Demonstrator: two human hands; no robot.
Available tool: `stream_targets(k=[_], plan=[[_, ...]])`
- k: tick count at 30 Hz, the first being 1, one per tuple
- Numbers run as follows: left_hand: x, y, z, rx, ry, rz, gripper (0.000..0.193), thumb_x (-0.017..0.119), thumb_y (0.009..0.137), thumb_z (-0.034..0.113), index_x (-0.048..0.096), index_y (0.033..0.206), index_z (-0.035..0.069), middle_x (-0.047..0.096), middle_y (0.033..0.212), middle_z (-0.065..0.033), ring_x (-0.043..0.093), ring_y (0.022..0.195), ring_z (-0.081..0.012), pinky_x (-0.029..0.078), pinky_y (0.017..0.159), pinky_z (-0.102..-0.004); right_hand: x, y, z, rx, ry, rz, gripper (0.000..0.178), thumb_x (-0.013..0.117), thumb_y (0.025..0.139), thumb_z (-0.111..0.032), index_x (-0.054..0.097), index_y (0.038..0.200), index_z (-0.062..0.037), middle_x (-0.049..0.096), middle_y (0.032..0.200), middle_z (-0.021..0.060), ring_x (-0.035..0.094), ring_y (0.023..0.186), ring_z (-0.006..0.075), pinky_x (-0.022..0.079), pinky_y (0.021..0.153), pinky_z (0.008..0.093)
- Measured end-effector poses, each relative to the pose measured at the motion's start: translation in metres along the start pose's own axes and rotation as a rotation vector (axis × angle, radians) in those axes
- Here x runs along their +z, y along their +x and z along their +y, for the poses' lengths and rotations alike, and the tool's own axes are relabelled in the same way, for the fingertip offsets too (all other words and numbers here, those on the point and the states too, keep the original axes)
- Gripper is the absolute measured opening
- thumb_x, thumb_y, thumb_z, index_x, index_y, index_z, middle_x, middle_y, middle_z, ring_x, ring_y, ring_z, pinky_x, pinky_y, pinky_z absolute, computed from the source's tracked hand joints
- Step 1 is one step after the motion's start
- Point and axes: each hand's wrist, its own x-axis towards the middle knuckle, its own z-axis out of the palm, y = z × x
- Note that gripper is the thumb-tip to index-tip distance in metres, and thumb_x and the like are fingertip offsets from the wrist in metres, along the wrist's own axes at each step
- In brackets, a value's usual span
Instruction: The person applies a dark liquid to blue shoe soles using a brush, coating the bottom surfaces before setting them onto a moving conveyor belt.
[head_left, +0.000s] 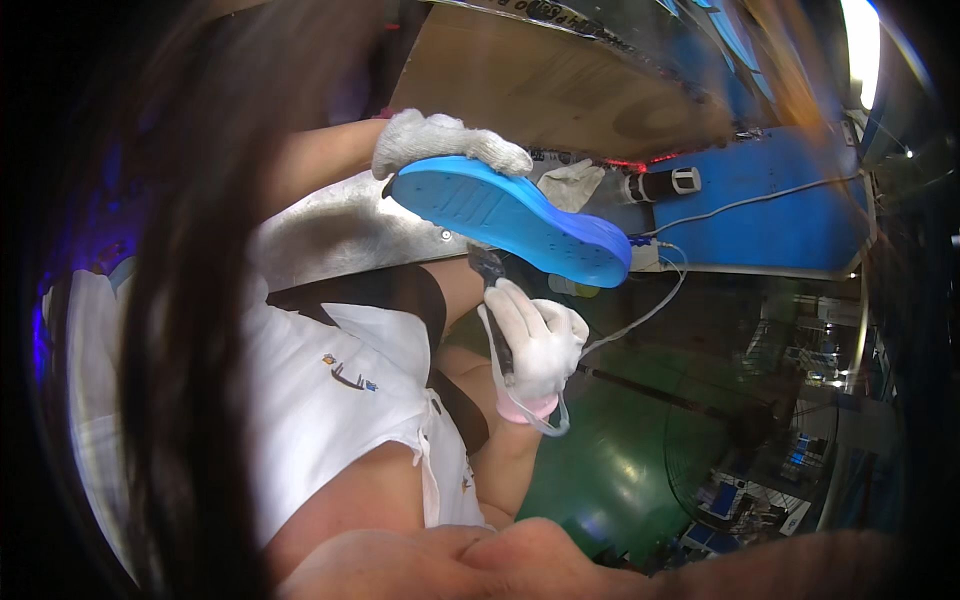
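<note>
My left hand (445, 143), in a greyish-white knitted glove, grips a blue foam shoe sole (500, 205) along its upper edge. The sole is tilted; its light blue shades to violet-blue at the right end, where small dark dots show. Below it, my right hand (540, 340), in a white glove with a pink cuff, is closed around a slim dark-handled tool (488, 264). The tool's flat dark tip points up, close to the sole's lower edge; whether they touch, I cannot tell. A pale strap (552, 428) loops by the right wrist.
Behind the sole lie a crumpled pale glove (572, 184) and a bottle with a dark band (665, 184). A cardboard sheet (540, 85) stands beyond. A white cable (740, 205) crosses the blue board (760, 225). A metal surface (335, 220) is at left; a fan (735, 450) stands at lower right.
</note>
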Motion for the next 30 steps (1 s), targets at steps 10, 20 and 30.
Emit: stream_targets(k=[10, 20, 30], plan=[[-0.009, -0.005, -0.051, 0.164, -0.166, 0.073, 0.057, 0.069, 0.093, 0.027, 0.048, 0.145, 0.015, 0.043, 0.149, -0.0117, 0.044, 0.137, -0.0252, 0.036, 0.114, -0.0379, -0.006, -0.011, 0.023, 0.111, -0.003, 0.304, 0.039, 0.086, 0.063, -0.002, 0.077, 0.101, -0.0099, 0.076, 0.1, 0.0058, 0.064, 0.082, 0.0236, 0.047, 0.079, 0.0344], [0.086, 0.014, 0.053, -0.27, -1.552, 0.336, 0.068, 0.052, 0.096, 0.063, 0.056, 0.135, 0.007, 0.068, 0.116, -0.0153, 0.07, 0.096, -0.0266, 0.058, 0.085, -0.0364, 0.038, 0.025, -0.001, 0.307, 0.038, 0.582, 0.023, 0.076, 0.076, 0.004, 0.072, 0.099, -0.0004, 0.068, 0.091, 0.0111, 0.062, 0.081, 0.0281, 0.049, 0.076, 0.0387], [0.027, -0.06, 0.133, -0.061, -1.378, 0.426, 0.067, 0.053, 0.096, 0.057, 0.052, 0.137, 0.003, 0.068, 0.117, -0.017, 0.068, 0.099, -0.0272, 0.058, 0.084, -0.047, 0.03, -0.016, -0.023, 0.37, 0.912, 0.966, 0.026, 0.068, 0.086, -0.006, 0.062, 0.107, 0.0063, 0.066, 0.095, 0.0211, 0.064, 0.081, 0.0269, 0.054, 0.075, 0.0361]])
